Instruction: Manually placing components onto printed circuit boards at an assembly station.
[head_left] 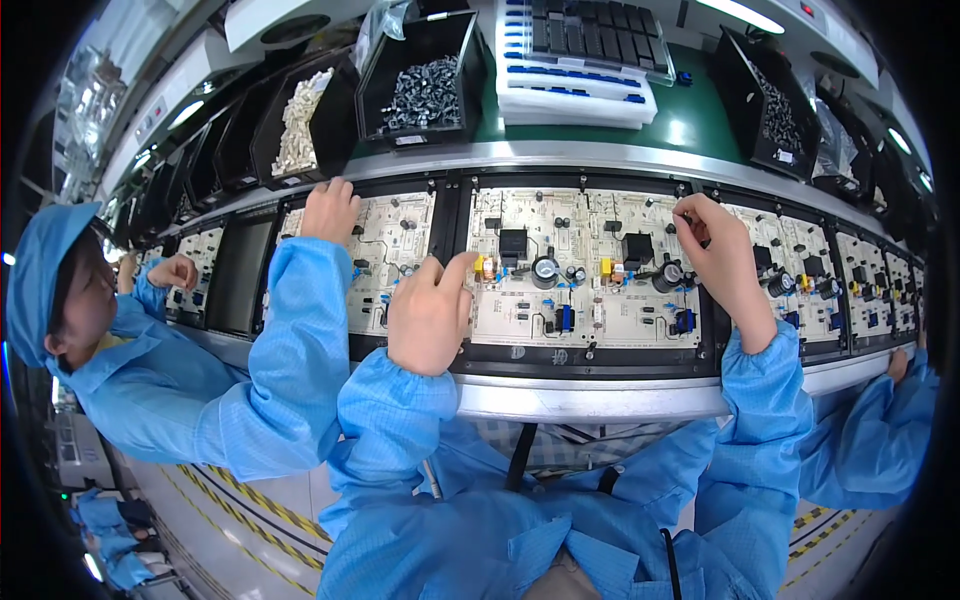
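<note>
Two joined pale circuit boards lie in a black frame in front of me, carrying black blocks, round capacitors and blue and yellow parts. Over their left edge is my left hand, fingers apart, its index finger reaching to a yellow component. Nothing shows in its grasp. At the upper right edge of the boards, my right hand has its fingers bent inward in a pinch. A small dark bit shows by those fingertips; whether it is held or lies behind them is unclear.
A co-worker on the left reaches a hand over the neighbouring board. Behind the line stand black bins of metal parts and white parts, plus white foam trays. Another blue sleeve is at right.
</note>
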